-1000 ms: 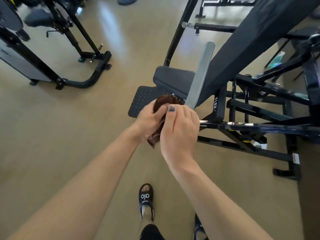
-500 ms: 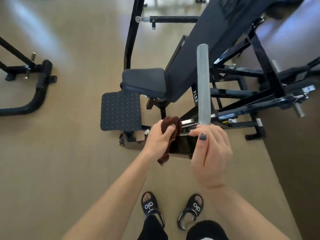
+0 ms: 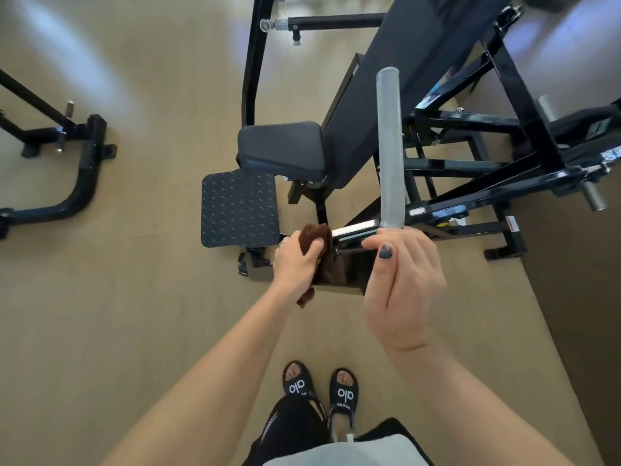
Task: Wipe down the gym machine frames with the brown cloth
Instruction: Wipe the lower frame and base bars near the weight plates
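— What is your left hand [image 3: 295,262] doing?
— Your fingers are curled tight around the brown cloth [image 3: 316,238] at the centre of the frame, pressing it against the end of the black frame bar [image 3: 349,270].
— And your right hand [image 3: 403,287]?
— Just right of the cloth, your fingers wrap the base of the grey handle [image 3: 389,146], thumb laid across the bar's top.
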A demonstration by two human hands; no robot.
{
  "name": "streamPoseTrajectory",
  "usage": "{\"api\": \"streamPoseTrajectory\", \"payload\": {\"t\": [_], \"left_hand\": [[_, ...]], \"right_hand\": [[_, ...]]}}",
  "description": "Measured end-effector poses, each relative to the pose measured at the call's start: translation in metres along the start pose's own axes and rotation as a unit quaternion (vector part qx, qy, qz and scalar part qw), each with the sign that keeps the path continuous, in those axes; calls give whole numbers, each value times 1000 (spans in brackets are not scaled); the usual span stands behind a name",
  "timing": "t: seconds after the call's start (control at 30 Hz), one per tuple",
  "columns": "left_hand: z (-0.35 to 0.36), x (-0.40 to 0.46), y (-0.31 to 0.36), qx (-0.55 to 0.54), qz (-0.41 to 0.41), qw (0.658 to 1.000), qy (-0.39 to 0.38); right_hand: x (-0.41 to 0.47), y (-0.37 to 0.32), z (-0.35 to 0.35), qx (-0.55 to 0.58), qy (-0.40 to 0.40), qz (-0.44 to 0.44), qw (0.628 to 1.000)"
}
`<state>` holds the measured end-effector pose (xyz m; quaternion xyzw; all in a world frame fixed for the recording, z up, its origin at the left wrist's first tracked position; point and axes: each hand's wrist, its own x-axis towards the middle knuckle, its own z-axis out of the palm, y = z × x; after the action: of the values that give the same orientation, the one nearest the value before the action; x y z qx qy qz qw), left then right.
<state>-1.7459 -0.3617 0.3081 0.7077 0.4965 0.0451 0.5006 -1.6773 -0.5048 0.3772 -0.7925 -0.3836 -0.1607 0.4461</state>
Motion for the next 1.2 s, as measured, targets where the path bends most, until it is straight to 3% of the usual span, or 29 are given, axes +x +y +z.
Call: {"api": "streamPoseTrajectory", "payload": {"t": [0.13, 0.23, 0.53, 0.67, 0.73, 0.9, 1.03, 1.1, 1.2], "left_hand": [[-3, -48, 53, -90, 149, 984, -31], [-2, -73, 71, -112, 185, 976, 11], [8, -38, 28, -102, 82, 991, 37], [0, -10, 5, -47, -8, 999, -4], [-1, -13, 9, -41, 11, 999, -19], [0, -65, 48, -184, 186, 964, -43], [5, -73, 44, -216, 201, 955, -37], [5, -57, 24, -201, 170, 964, -39], [-4, -21, -23, -162, 37, 985, -53]], "right_hand": [[2, -10, -6, 34, -7, 59, 998], [3, -16, -8, 56, -4, 121, 991], [4, -10, -6, 14, -6, 51, 999], [4, -10, -4, 4, 8, 36, 999], [3, -12, -4, 7, 10, 49, 999], [4, -21, -5, 10, 9, 101, 995], [3, -26, -5, -15, 29, 112, 993], [4, -26, -7, -25, 25, 105, 994], [4, -32, -12, -29, -7, 110, 994]]}}
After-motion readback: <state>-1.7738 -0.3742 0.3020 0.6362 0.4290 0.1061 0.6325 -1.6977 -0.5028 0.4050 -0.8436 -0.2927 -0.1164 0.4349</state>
